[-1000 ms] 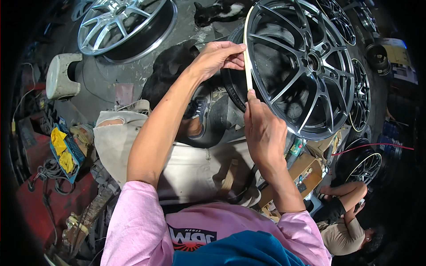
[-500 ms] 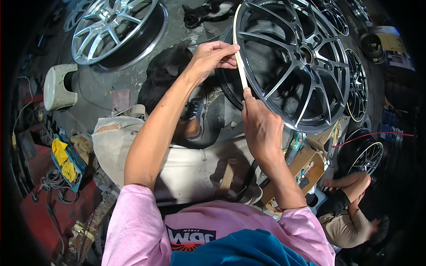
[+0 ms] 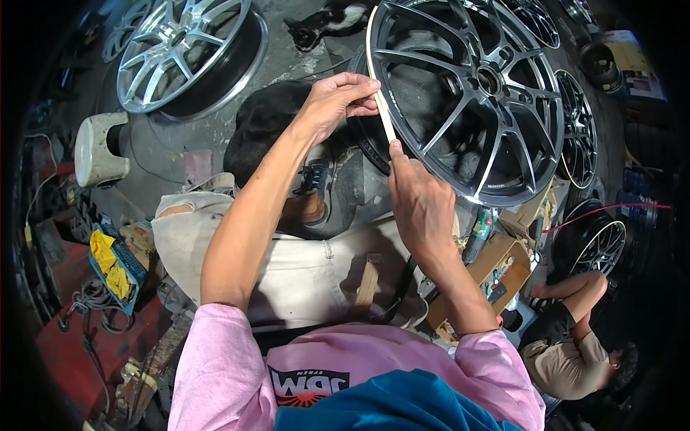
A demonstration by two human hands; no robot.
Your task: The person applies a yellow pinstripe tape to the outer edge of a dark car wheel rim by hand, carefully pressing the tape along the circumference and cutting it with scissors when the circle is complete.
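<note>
A dark grey multi-spoke car wheel (image 3: 497,152) stands tilted in front of me at the upper right, with cream masking tape (image 3: 384,121) running along the left edge of its rim. My left hand (image 3: 336,104) pinches the tape at the rim edge between thumb and fingers. Just below it, my right hand (image 3: 422,197) is closed, its thumb tip pressed to the lower part of the tape; its other fingers are mostly hidden under the hand.
A silver wheel (image 3: 172,54) lies upper left, near a white stool (image 3: 90,152). A black-and-white cat (image 3: 305,34) rests at the top. Right of my legs are a cardboard box (image 3: 471,302), a red hose (image 3: 611,208) and a seated person (image 3: 568,363).
The whole view has shifted slightly, the wheel appearing a little further left. Both hands keep nearly the same place on the tape.
</note>
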